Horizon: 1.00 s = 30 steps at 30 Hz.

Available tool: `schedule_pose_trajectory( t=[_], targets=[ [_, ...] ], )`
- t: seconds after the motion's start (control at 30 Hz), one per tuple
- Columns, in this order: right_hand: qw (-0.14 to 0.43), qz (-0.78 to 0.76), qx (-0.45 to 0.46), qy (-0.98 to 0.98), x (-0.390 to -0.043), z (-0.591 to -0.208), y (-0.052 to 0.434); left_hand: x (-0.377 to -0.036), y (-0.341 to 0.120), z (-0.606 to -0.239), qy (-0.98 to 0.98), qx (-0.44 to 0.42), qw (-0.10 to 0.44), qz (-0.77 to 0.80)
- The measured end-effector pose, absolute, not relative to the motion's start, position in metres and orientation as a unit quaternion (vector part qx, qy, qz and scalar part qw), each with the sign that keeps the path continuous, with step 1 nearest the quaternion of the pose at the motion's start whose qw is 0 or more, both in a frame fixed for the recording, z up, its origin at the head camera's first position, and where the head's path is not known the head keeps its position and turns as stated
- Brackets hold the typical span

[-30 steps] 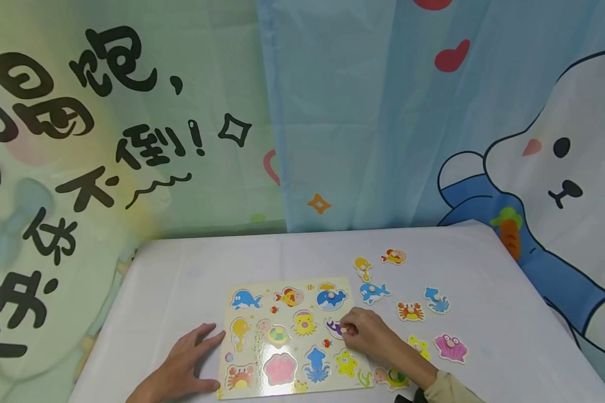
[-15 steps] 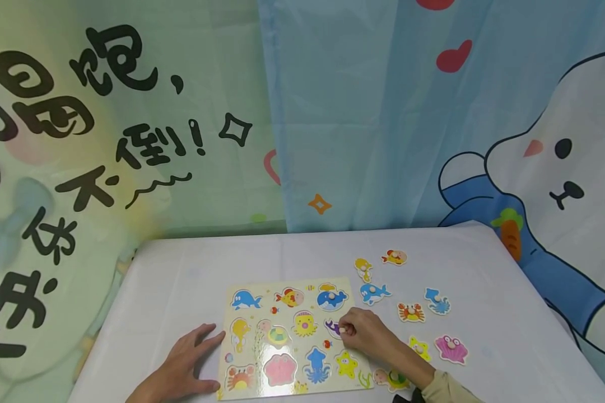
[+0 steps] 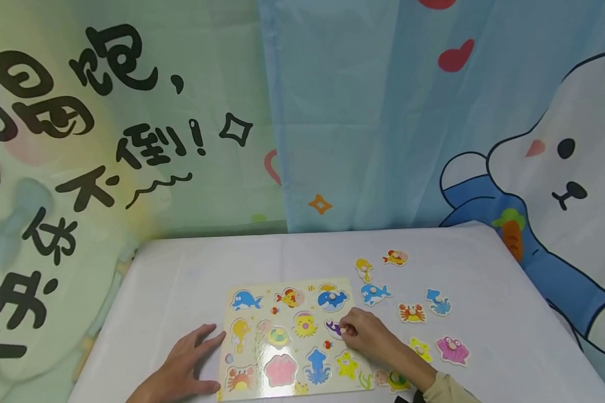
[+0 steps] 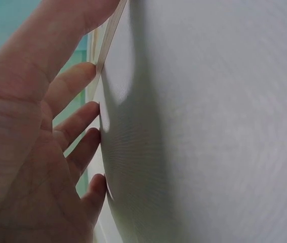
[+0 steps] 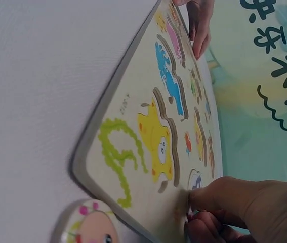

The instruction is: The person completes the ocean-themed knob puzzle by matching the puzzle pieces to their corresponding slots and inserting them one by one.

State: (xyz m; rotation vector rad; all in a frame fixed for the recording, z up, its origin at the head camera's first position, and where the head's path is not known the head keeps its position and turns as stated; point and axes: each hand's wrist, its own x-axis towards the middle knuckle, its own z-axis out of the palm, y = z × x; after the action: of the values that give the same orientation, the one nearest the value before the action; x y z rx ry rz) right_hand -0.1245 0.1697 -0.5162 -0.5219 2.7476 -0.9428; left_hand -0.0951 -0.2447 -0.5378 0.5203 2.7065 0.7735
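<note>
A pale puzzle board (image 3: pixel 277 392) with sea-animal pictures lies on the white table. My right hand (image 3: pixel 370 333) pinches a small purple puzzle piece (image 3: pixel 334 329) at the board's right side, largely covered by the fingers. The right wrist view shows the same purple piece (image 5: pixel 194 180) at the fingertips, low over the board and beyond the yellow starfish recess (image 5: pixel 156 142). A blue whale piece (image 3: pixel 331 299) with a knob sits in its slot at the top right. My left hand (image 3: pixel 181 361) has its fingers spread, thumb and forefinger at the board's left edge; its fingertips (image 4: pixel 93 109) rest on the tabletop.
Loose knobbed pieces lie right of the board: a seahorse (image 3: pixel 364 270), fish (image 3: pixel 395 257), dolphin (image 3: pixel 375 294), crab (image 3: pixel 412 313), squid (image 3: pixel 438 302), starfish (image 3: pixel 420 350) and pink shell (image 3: pixel 452 351). A turtle piece (image 3: pixel 395 380) lies by the near right corner, partly under the right forearm. A printed curtain (image 3: pixel 333 112) hangs behind.
</note>
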Motion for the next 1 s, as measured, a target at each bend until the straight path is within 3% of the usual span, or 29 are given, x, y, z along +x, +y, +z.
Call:
schedule_pose_trajectory(
  t=[0.3,0.57,1.0],
  targets=[
    [0.156,-0.330,-0.221,0.904,-0.125,-0.509,0.177,-0.093,-0.243,-0.535,0.938,0.138,0.177,0.266],
    [0.211,-0.376,-0.227,0.873,-0.131,-0.511,0.189,-0.095,-0.244,-0.537,0.936,0.171,0.146,0.271],
    [0.222,-0.379,-0.221,0.871,-0.132,-0.512,0.192,-0.096,-0.243,-0.536,0.935,0.163,0.150,0.277]
  ],
)
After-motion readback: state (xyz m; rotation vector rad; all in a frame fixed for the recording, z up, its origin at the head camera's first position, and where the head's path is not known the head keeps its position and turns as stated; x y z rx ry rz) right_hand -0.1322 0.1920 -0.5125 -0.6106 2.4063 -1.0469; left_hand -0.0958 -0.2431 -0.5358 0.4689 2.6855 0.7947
